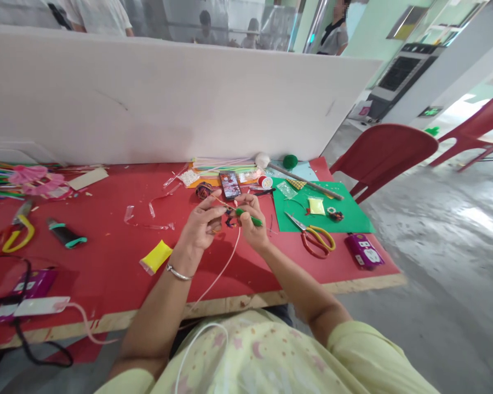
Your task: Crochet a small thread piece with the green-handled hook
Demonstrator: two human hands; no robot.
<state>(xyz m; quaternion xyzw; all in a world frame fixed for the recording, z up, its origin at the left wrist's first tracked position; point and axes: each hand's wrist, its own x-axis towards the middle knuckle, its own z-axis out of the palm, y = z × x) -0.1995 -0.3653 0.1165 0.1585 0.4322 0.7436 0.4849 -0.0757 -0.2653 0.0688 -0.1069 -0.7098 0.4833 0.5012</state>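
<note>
My right hand (252,219) is closed round a green-handled crochet hook (250,217), whose tip points toward my left hand. My left hand (199,221) pinches a small dark multicoloured piece of yarn work (230,221), and a strand of yarn runs over its fingers. The two hands nearly meet above the red table, so the hook's tip and the stitches are too small to make out. Just behind my left fingers lies a ball of variegated yarn (204,190). A phone (230,185) with a lit screen rests beyond both hands.
Scissors (312,235) lie partly on a green sheet (279,210), near a purple packet (363,251). A yellow packet (156,256) is beside my left forearm. Pliers (22,224) and a cutter (67,233) lie at left. A white panel (168,104) borders the table's back.
</note>
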